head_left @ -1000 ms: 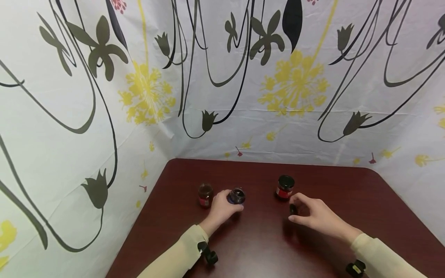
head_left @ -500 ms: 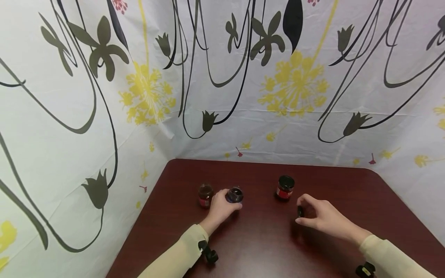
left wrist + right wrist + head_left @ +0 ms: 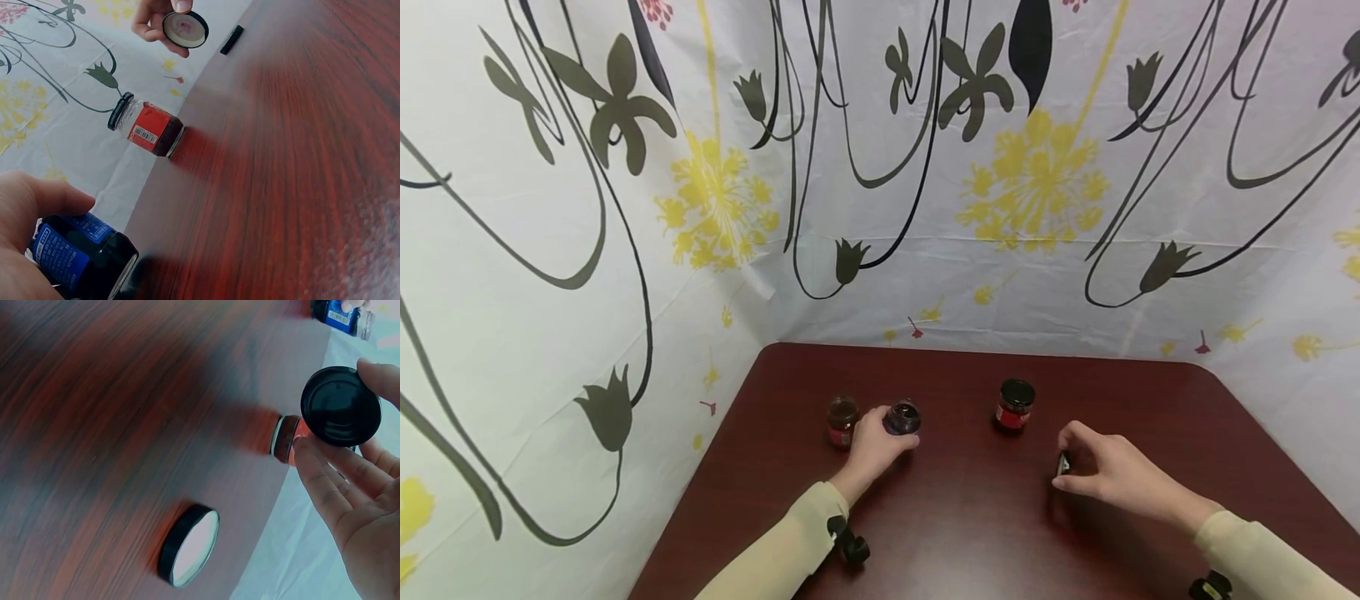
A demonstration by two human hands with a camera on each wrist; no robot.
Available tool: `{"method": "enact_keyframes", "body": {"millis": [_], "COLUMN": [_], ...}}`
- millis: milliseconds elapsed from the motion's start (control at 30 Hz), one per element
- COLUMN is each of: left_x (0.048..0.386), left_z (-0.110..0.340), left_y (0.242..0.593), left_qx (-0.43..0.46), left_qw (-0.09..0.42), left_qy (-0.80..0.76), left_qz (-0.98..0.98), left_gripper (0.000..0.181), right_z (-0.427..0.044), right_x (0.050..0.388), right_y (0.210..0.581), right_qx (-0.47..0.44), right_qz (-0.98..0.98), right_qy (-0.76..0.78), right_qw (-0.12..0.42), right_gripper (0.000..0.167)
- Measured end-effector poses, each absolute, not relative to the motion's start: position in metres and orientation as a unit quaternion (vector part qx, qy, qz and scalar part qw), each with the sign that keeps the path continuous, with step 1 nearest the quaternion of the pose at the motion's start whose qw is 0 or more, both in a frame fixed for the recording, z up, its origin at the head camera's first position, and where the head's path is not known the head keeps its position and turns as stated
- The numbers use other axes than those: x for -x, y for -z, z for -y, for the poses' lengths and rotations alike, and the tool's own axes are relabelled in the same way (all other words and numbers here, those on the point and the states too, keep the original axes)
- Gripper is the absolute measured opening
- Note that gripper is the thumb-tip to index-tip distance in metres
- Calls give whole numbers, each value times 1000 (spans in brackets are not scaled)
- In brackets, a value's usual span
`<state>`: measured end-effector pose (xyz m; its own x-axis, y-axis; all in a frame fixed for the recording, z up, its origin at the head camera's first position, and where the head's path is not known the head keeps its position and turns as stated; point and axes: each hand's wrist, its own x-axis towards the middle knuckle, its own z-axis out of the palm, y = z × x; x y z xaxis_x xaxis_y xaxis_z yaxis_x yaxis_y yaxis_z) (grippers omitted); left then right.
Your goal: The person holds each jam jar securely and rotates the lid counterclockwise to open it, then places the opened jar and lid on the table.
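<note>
My left hand (image 3: pixel 877 446) grips an uncovered glass jar with a blue label (image 3: pixel 69 253), its dark open mouth upward in the head view. My right hand (image 3: pixel 1120 472) pinches a round black jar lid (image 3: pixel 341 406) by its edge, raised over the table. The lid's pale underside faces the left wrist camera. A second black-rimmed lid (image 3: pixel 189 545) lies on the table near my right hand, pale inside up; in the head view it is hidden. Between the hands, farther back, stands a red-labelled jar (image 3: pixel 1015 406) with a black lid on.
Close to the left of my left hand stands another red-labelled jar (image 3: pixel 842 422) with brownish contents. The dark red wooden table (image 3: pixel 955 533) meets a white patterned cloth (image 3: pixel 925 208) behind and at the sides.
My right hand has moved right and slightly nearer with the lid, away from the closed red-labelled jar. My left hand and the blue-labelled jar have shifted slightly left.
</note>
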<state>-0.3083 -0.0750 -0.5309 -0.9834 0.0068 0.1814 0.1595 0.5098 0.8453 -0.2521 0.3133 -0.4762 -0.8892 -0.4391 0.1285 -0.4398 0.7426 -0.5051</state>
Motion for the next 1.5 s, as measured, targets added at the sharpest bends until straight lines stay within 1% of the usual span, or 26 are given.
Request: {"method": "enact_keyframes", "body": {"millis": [200, 300, 567, 800, 1067, 1200, 1333, 1500], "left_x": [310, 311, 311, 313, 313, 315, 315, 316], "left_z": [75, 74, 73, 73, 71, 70, 69, 68], "left_y": [532, 532, 533, 534, 538, 537, 537, 538], "left_qx": [49, 50, 41, 29, 32, 32, 28, 22], "left_qw": [85, 88, 92, 97, 111, 115, 117, 127], "left_qy": [492, 491, 504, 502, 503, 502, 500, 499], "left_qz": [865, 865, 858, 859, 856, 857, 858, 857], "left_gripper": [53, 54, 56, 55, 54, 52, 54, 56], "right_z": [-321, -323, -337, -349, -362, -370, -376, -383], "right_x": [248, 246, 236, 231, 223, 220, 218, 216], "right_y": [475, 475, 476, 476, 476, 474, 474, 477], "right_qx": [-229, -235, -250, -229, -211, -188, -174, -168], "right_qz": [935, 933, 931, 941, 949, 956, 960, 962], "right_qy": [-272, -272, -263, -238, -207, -202, -199, -188], "right_qw": [-7, -2, 35, 73, 108, 102, 94, 105], "right_gripper": [45, 44, 44, 42, 44, 44, 43, 43]}}
